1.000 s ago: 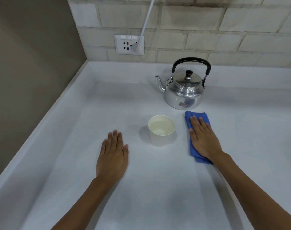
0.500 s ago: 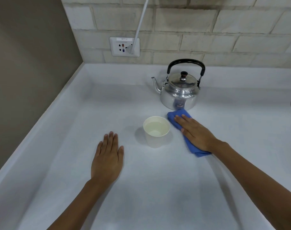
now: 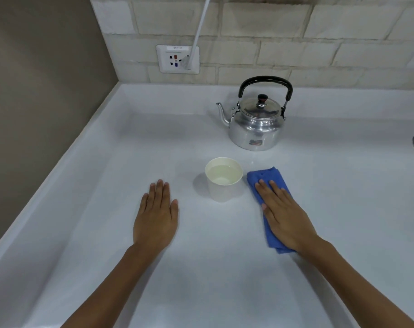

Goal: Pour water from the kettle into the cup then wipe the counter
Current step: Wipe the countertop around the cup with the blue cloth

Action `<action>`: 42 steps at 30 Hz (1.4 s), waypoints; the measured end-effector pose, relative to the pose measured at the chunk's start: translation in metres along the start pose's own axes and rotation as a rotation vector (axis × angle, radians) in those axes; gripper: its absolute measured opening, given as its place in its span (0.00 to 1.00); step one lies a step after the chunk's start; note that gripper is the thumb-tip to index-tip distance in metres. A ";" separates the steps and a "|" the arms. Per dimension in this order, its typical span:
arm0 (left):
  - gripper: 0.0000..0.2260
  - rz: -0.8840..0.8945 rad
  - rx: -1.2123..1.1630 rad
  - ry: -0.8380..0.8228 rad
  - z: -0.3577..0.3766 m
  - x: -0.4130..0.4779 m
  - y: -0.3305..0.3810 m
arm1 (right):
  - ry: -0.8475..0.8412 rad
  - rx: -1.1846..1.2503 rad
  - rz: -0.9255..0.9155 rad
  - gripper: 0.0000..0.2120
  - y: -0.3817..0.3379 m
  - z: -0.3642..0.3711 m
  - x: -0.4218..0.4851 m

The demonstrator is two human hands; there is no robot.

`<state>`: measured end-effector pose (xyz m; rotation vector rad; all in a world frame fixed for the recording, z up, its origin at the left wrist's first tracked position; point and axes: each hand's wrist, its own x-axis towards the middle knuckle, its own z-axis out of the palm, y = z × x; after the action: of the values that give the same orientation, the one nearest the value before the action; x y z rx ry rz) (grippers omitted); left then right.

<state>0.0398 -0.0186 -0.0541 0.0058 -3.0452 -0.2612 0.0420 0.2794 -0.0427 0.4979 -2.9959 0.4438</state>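
Gleaming white counter (image 3: 87,233) under brick backsplash (image 3: 295,31), both hands flat.

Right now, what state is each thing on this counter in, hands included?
Silver metal kettle: upright, lid on, untouched.
White paper cup: upright, holds water.
Folded blue cloth: flat on the white counter, under the right hand.
Right hand: flat, pressing the cloth.
Left hand: flat on the counter, empty.

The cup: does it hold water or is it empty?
It holds water: the cup stands upright and a clear liquid surface shows below its rim.
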 end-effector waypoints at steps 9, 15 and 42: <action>0.24 -0.002 -0.024 -0.027 -0.001 0.000 0.000 | 0.043 -0.010 0.379 0.24 0.037 -0.020 -0.012; 0.24 -0.004 -0.022 -0.023 0.000 0.000 0.001 | 0.016 -0.085 0.355 0.24 -0.028 -0.004 -0.033; 0.24 0.441 -0.043 -0.067 -0.008 -0.069 0.159 | 0.028 -0.036 0.386 0.23 0.007 0.001 0.014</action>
<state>0.1099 0.1379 -0.0254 -0.6788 -2.9972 -0.2940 0.0266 0.2811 -0.0440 -0.0950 -3.0643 0.4133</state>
